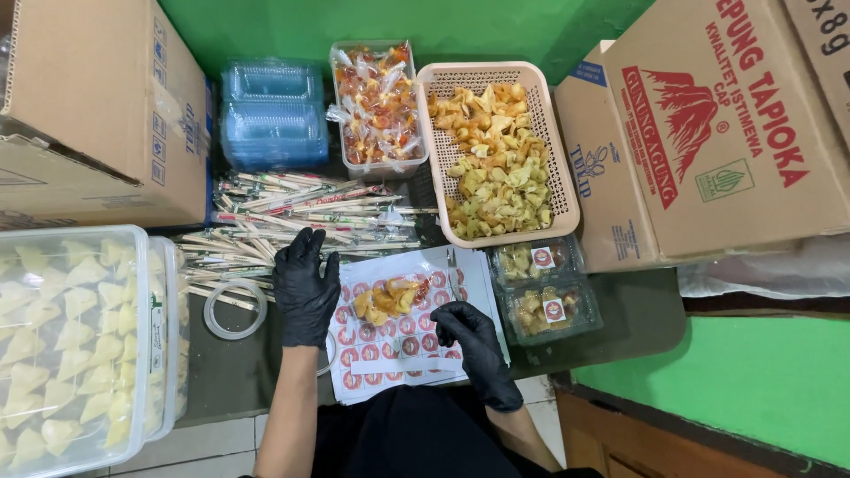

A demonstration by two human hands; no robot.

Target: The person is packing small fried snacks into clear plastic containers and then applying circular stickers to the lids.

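Both my hands wear black gloves. My left hand point(305, 288) rests flat, fingers spread, by the left edge of a white sheet of round red stickers point(390, 358) and touches the pile of wrapped chopsticks point(292, 212). My right hand point(474, 350) lies curled on the sticker sheet, fingertips pinching at a sticker. Between the hands sits a clear plastic box of fried dumplings point(390, 296) on the sheet.
A beige basket point(567, 190) of fried dumplings and a tub of sauce packets point(376, 102) stand behind. Two stickered filled boxes point(544, 288) sit right. Empty clear boxes point(270, 111), a tape roll point(235, 310), cardboard cartons point(717, 124) and a tub of raw dumplings point(71, 345) surround.
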